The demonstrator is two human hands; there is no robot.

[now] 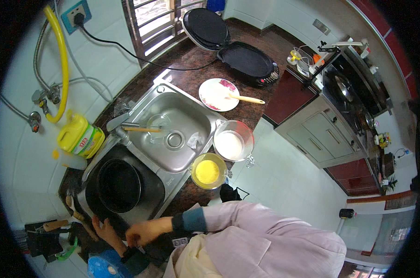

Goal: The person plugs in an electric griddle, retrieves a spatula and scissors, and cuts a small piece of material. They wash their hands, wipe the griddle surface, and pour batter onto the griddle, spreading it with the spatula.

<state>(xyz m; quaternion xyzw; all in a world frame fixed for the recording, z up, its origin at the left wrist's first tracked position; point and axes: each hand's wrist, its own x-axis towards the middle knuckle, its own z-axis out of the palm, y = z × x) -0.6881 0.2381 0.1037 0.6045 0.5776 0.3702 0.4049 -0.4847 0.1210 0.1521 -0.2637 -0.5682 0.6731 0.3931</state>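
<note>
My left hand is at the near rim of the dark sink basin, fingers spread, with no object seen in it. Close to its wrist, my right hand has curled fingers; whether anything is between them is hidden. A round black pan sits inside the dark basin. Beyond it lies the steel sink basin, holding a clear glass vessel, wooden chopsticks and a crumpled white scrap. On the counter stand a jug of yellow liquid and a clear measuring jug of white liquid.
A flowered plate carries a brush with a pale handle. Behind it an electric griddle stands with its lid raised, its power cord crossing the counter. A yellow detergent jug stands by the faucet.
</note>
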